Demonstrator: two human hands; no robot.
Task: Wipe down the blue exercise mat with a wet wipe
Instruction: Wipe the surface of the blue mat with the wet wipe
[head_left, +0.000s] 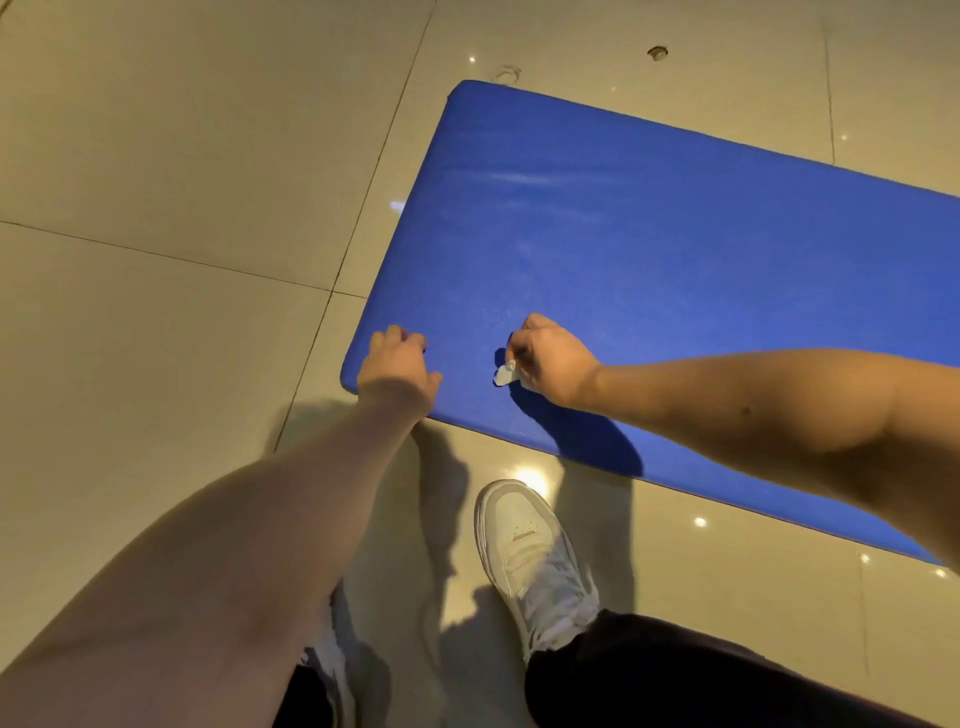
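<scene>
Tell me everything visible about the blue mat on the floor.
The blue foam-looking exercise mat is a flat rectangle with rounded corners, lying unrolled on the glossy beige tiled floor; its right end leaves the frame. Pale streaks cross its surface. The left hand rests on its near corner; the right hand holds a small white wet wipe against it.

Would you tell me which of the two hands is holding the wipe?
The right hand pinches the wipe; the left hand only rests on the mat.
</scene>
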